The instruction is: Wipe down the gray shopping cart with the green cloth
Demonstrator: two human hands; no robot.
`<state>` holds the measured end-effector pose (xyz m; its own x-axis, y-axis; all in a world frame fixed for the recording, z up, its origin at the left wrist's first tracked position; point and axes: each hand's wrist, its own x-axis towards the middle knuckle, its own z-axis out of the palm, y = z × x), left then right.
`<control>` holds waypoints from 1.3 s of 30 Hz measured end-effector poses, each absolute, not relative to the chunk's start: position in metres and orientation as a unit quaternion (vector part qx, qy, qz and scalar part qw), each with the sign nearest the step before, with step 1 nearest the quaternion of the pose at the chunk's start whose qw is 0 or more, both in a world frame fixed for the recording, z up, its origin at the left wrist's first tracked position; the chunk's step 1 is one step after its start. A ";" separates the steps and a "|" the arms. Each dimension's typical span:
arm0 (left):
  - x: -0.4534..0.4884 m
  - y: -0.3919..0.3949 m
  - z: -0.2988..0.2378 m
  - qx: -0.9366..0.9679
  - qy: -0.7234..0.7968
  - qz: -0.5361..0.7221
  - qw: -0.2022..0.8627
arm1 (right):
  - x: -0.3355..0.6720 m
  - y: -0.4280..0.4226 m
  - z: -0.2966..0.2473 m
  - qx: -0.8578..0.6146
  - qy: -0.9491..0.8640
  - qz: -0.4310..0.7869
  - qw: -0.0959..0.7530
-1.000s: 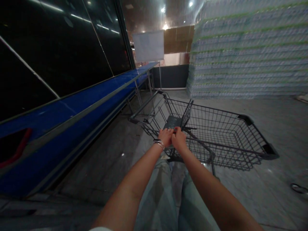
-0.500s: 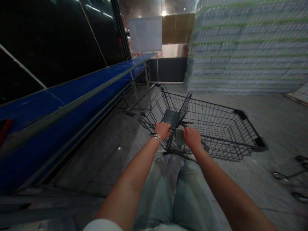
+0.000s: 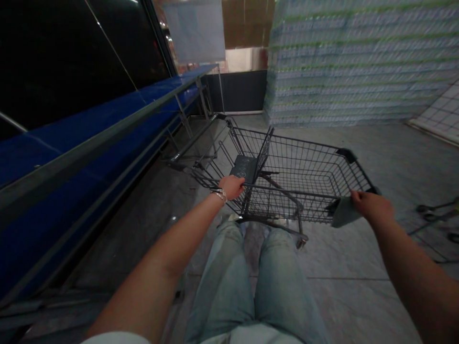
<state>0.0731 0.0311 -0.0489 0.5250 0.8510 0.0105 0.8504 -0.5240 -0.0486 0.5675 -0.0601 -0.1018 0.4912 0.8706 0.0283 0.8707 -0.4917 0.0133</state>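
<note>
A black wire shopping cart [image 3: 287, 190] stands sideways before my legs, its handle [image 3: 196, 138] to the left and its front end to the right. My left hand [image 3: 232, 187] is closed around the near top rim, beside the dark seat flap [image 3: 244, 168]. Out at the front right corner, my right hand [image 3: 376, 206] pinches a grey-green cloth [image 3: 345, 212] that hangs over the near rim there. The cloth covers part of that corner. The basket holds no goods that I can see.
A blue-topped bench [image 3: 89, 112] with a metal rail runs along the left. Tall stacks of plastic-wrapped bottles [image 3: 344, 71] rise at the back right. Wheels of another cart [image 3: 428, 210] show at the right edge. Grey concrete floor [image 3: 344, 286] lies underfoot.
My right hand has slid the cloth right along the near rim, from beside my left hand to the front corner. My left hand stays on the rim. The view has shifted slightly.
</note>
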 end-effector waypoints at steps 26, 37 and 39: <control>0.082 0.065 -0.043 -0.858 -0.495 0.135 -0.019 | 0.225 0.003 -0.085 -0.751 -0.627 -0.033 0.203; 0.087 0.074 -0.041 -0.841 -0.509 0.173 -0.059 | 0.290 -0.026 -0.101 -0.646 -0.724 -0.139 0.197; 0.087 0.079 -0.042 -0.834 -0.512 0.191 -0.073 | 0.322 -0.033 -0.107 -0.660 -0.712 -0.155 0.183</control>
